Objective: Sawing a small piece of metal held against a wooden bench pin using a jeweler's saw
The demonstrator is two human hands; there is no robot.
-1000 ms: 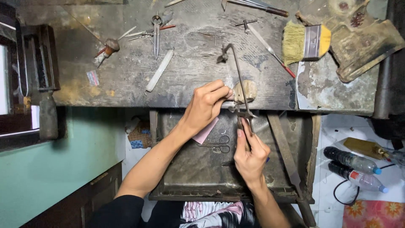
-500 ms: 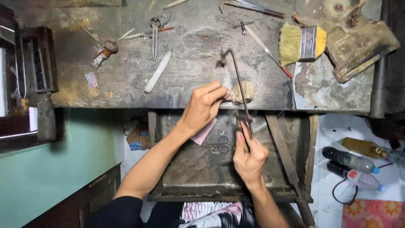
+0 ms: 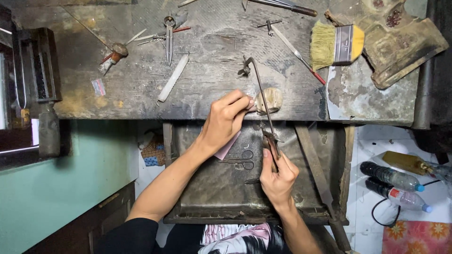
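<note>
Bench: a scarred, grimy workbench [image 3: 141, 89] strewn with tools, a metal catch tray [image 3: 207, 197] slung beneath.
Left hand [image 3: 226, 120]: my fingers pinch a small workpiece [image 3: 250, 106] against the wooden bench pin [image 3: 273, 98].
Right hand [image 3: 278, 174]: closed around the jeweller's saw [image 3: 263, 101] handle, frame reaching over the pin.
Risk: the thin blade could snap or nick my fingertips if the piece shifts.
Nearby: scissors [image 3: 238, 162] in the tray, brush [image 3: 336, 44] upper right.

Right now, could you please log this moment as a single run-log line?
left hand: pinching small piece on bench peg | right hand: gripping jeweller's saw handle | saw frame over peg | scissors in tray
</note>
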